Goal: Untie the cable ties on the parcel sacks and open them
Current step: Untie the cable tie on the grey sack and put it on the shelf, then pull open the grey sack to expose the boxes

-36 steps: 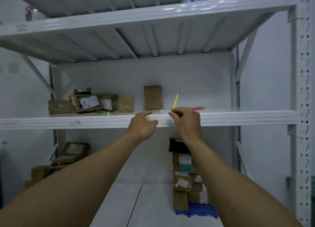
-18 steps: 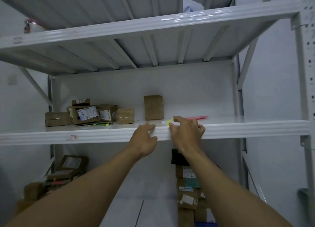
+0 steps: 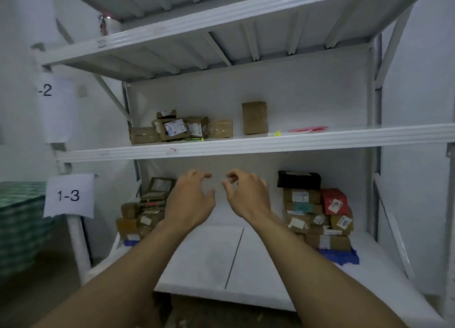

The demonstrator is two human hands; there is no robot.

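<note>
My left hand (image 3: pixel 190 199) hangs below the middle shelf (image 3: pixel 246 144), fingers loosely curled, holding nothing. My right hand (image 3: pixel 247 196) is just beside it, likewise empty. A yellow tie (image 3: pixel 277 133) lies on that shelf, farther right, beside a pink tie (image 3: pixel 307 129).

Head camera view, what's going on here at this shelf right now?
A person stands at a white metal rack with both arms stretched out. The left hand and right hand hang in front of the lower bay, fingers loosely curled, holding nothing. A yellow cable tie lies on the middle shelf beside an upright cardboard box, with a pink tie further right. Parcels are stacked on the bottom shelf. No sack is in view.
</note>
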